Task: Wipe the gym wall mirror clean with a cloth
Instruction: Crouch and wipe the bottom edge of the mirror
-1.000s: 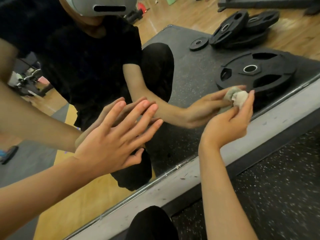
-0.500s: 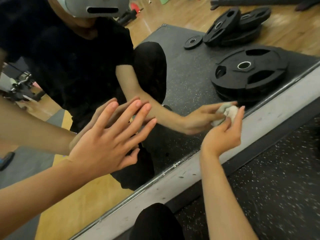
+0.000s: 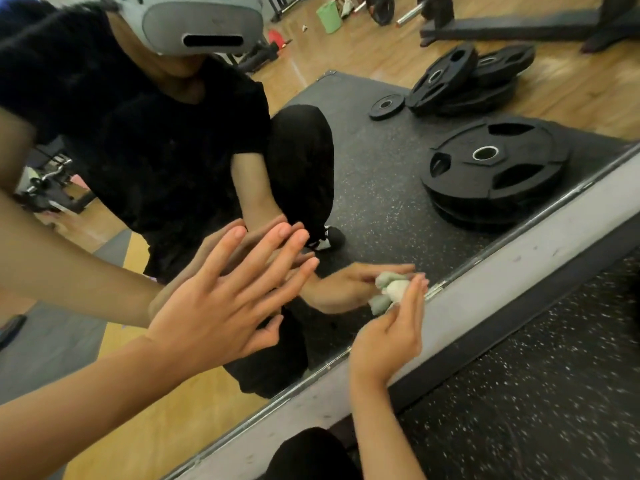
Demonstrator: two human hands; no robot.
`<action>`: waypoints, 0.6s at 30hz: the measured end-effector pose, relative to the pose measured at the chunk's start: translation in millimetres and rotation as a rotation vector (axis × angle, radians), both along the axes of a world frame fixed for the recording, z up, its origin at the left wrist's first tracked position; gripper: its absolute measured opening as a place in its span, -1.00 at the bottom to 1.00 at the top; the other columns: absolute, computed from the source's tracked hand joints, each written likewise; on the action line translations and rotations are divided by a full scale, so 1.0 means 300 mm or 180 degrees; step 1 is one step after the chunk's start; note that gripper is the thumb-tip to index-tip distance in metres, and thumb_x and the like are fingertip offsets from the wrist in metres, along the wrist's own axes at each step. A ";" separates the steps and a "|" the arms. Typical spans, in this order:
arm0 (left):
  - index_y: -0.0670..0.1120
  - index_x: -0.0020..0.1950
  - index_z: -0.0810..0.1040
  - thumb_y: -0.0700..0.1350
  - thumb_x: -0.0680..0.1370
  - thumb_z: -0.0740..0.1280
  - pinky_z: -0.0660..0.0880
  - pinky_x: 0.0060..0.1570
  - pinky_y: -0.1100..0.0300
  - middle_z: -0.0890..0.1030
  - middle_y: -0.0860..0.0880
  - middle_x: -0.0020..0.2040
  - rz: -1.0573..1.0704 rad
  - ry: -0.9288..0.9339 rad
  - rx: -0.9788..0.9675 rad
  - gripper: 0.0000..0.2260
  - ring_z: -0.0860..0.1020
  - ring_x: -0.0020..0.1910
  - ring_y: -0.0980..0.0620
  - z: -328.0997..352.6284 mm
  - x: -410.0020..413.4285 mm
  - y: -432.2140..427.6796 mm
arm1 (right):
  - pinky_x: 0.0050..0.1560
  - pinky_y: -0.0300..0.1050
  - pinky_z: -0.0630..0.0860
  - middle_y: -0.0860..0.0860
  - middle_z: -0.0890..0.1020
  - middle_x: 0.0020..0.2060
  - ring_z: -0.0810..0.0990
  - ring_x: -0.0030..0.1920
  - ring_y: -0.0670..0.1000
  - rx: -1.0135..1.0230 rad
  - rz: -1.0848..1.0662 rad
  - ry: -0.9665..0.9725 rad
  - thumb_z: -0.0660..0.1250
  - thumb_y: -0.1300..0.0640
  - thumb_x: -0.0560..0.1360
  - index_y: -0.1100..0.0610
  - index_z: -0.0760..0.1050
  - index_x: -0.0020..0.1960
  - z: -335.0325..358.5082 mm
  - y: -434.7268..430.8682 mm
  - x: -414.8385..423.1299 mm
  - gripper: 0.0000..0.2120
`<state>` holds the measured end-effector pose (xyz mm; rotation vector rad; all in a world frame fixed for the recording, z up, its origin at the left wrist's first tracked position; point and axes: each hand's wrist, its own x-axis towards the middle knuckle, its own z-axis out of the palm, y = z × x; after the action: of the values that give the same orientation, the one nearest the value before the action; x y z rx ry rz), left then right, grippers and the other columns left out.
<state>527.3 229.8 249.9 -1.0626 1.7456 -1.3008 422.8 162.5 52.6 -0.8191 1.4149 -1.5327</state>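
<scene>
The left hand (image 3: pixel 221 306) lies flat with fingers spread against the mirror (image 3: pixel 363 174), while the right hand (image 3: pixel 388 337) pinches a wadded cloth (image 3: pixel 393 292), half hidden by its fingers, at the glass's bottom edge, above speckled rubber floor (image 3: pixel 536 393), with weight plates (image 3: pixel 495 168) reflected.

Has slid the cloth (image 3: pixel 393 291), pinched in the right hand (image 3: pixel 388 337), leftward along the lower edge of the mirror (image 3: pixel 363 188), away from the reflected weight plates (image 3: pixel 495 168), nearer the left hand (image 3: pixel 221 306); possibly lower too, though blurred.
</scene>
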 end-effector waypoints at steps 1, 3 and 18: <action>-0.14 0.72 0.13 0.20 0.64 0.08 -0.18 0.64 -0.30 0.04 -0.28 0.71 -0.0023 0.0015 -0.0006 -0.29 -0.02 0.70 -0.29 -0.001 0.000 -0.002 | 0.51 -0.38 0.23 0.03 0.35 0.58 0.26 0.57 -0.14 0.0024 -0.0112 -0.0013 0.17 0.39 0.67 0.10 0.32 0.60 0.032 -0.088 -0.038 -0.47; -0.16 0.72 0.11 0.18 0.65 0.06 -0.21 0.64 -0.30 0.03 -0.29 0.71 -0.0013 0.0044 0.0010 -0.29 -0.04 0.69 -0.30 0.001 -0.002 -0.005 | 0.54 -0.24 0.28 0.04 0.38 0.57 0.29 0.57 -0.08 0.0077 -0.0395 -0.0083 0.14 0.31 0.68 0.06 0.37 0.58 0.115 -0.241 -0.090 -0.51; -0.12 0.72 0.14 0.20 0.64 0.10 -0.15 0.65 -0.26 0.04 -0.27 0.72 -0.0037 0.0227 0.0062 -0.29 -0.01 0.70 -0.26 0.005 -0.022 0.000 | 0.53 0.17 0.35 0.15 0.34 0.58 0.25 0.62 0.05 -0.0893 -0.0207 -0.0175 0.14 0.24 0.72 0.23 0.28 0.60 0.285 -0.091 0.005 -0.56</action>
<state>520.8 229.9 251.3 -1.1016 1.8158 -1.2643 424.4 135.2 138.1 -0.8963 1.2130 -1.8172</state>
